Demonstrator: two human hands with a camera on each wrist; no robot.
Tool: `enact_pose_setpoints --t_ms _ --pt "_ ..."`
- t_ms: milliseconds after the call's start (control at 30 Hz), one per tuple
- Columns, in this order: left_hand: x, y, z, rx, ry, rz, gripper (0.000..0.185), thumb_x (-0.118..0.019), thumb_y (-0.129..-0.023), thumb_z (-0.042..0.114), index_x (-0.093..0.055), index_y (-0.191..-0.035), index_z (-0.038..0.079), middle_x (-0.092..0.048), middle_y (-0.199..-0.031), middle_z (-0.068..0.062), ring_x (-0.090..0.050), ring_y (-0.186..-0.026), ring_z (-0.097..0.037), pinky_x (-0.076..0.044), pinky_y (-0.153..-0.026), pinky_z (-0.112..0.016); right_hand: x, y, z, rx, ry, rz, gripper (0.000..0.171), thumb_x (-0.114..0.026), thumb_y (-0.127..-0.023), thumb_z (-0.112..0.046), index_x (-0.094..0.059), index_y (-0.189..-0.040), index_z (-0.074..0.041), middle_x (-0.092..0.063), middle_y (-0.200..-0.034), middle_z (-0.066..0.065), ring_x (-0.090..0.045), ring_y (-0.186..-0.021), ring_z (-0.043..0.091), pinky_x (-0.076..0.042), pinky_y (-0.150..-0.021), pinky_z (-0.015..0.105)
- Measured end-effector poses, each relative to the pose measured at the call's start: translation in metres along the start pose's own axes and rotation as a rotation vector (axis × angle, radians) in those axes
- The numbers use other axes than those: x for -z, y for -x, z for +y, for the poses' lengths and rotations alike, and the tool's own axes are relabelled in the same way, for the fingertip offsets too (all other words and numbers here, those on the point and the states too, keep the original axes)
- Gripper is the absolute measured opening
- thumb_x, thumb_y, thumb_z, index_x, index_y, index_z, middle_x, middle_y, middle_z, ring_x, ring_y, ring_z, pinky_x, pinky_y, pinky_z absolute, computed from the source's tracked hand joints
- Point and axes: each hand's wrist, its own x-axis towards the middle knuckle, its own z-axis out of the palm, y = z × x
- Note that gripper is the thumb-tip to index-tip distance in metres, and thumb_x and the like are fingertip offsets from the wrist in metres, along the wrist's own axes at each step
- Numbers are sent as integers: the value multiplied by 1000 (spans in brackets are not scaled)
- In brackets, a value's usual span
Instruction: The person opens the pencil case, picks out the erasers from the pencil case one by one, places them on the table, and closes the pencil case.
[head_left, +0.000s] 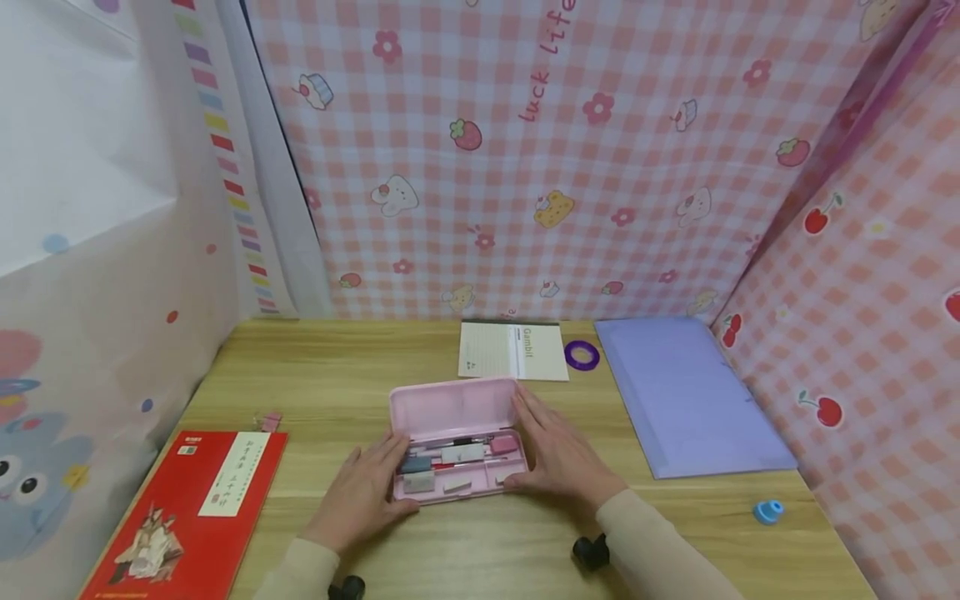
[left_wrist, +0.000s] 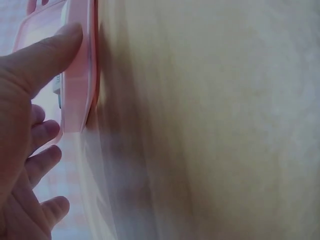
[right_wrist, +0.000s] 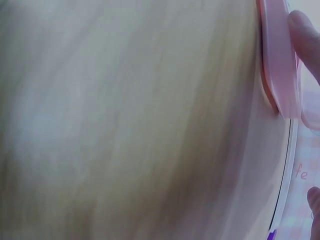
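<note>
An open pink pencil case (head_left: 453,408) lies on the table with its lid raised at the back. Inside it are pens, a white eraser-like block (head_left: 462,453), a pink block (head_left: 503,443) and several small pale pieces. My left hand (head_left: 360,492) grips the case's left end, its thumb (left_wrist: 62,47) against the front wall in the left wrist view. At the right end my right hand (head_left: 562,454) holds the case, fingers stretched up along the lid's edge. Its thumb (right_wrist: 305,40) presses near the front wall in the right wrist view.
A red book (head_left: 202,500) lies at the left, with a pink binder clip (head_left: 271,422) behind it. Behind the case are a notepad (head_left: 495,350) and a purple tape roll (head_left: 582,342). A lavender folder (head_left: 690,400) and a small blue object (head_left: 768,512) are at the right.
</note>
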Motion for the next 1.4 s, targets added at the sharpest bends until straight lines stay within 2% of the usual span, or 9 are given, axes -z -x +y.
enact_pose_setpoints --t_ms 233,367,467,700,900,1033,1233,1400 --pt "1 1 0 11 18 -12 92 -81 -72 48 -42 -145 6 -44 -147 -11 -36 -137 -31 -27 -108 -62 1 7 -6 41 -33 52 123 -75 -66 -66 -11 -155 -10 -3 -162 6 -18 -145 25 -27 -113 51" --pt "3 2 1 28 29 -12 91 -81 -72 47 -43 -144 6 -45 -145 -12 -39 -135 -31 -28 -108 -61 6 14 -15 76 -48 126 111 -79 -69 -57 -26 -152 -6 -20 -159 8 -26 -142 27 -26 -113 51" --pt "3 3 0 53 35 -4 91 -81 -72 47 -44 -144 6 -45 -145 -13 -41 -134 -31 -29 -107 -62 8 13 -26 108 -57 150 98 -79 -72 -52 -37 -147 -5 -35 -152 10 -35 -138 29 -29 -112 50" --pt "-1 1 -4 89 58 -17 92 -79 -72 52 -42 -145 8 -44 -146 -12 -41 -133 -30 -29 -106 -64 3 -9 -54 165 -71 35 71 -69 -84 -49 -48 -141 -12 -52 -139 4 -45 -131 23 -34 -110 43" --pt "-7 -7 1 76 101 -16 90 -78 -72 52 -46 -142 6 -45 -145 -11 -42 -132 -30 -28 -105 -65 -10 -23 -47 103 -38 -28 47 -67 -88 -41 -61 -128 -15 -62 -124 -2 -52 -118 18 -41 -104 37" --pt "-12 -9 0 88 116 -18 90 -78 -72 53 -46 -142 6 -44 -146 -11 -42 -132 -32 -28 -107 -63 -15 -23 -39 72 -46 -24 40 -69 -88 -36 -66 -122 -15 -64 -118 -3 -51 -110 16 -44 -99 36" --pt "-8 -3 -2 134 167 1 90 -81 -71 49 -47 -142 6 -44 -147 -11 -42 -132 -34 -28 -108 -61 -19 -28 -44 74 -55 5 32 -71 -87 -34 -70 -114 -15 -63 -112 -5 -49 -104 15 -45 -93 34" --pt "-7 -1 -2 178 194 -17 91 -81 -72 47 -43 -144 6 -41 -149 -12 -40 -133 -34 -29 -109 -57 -19 -30 -47 67 -76 24 27 -72 -86 -33 -70 -108 -18 -65 -105 -7 -50 -100 13 -46 -90 32"
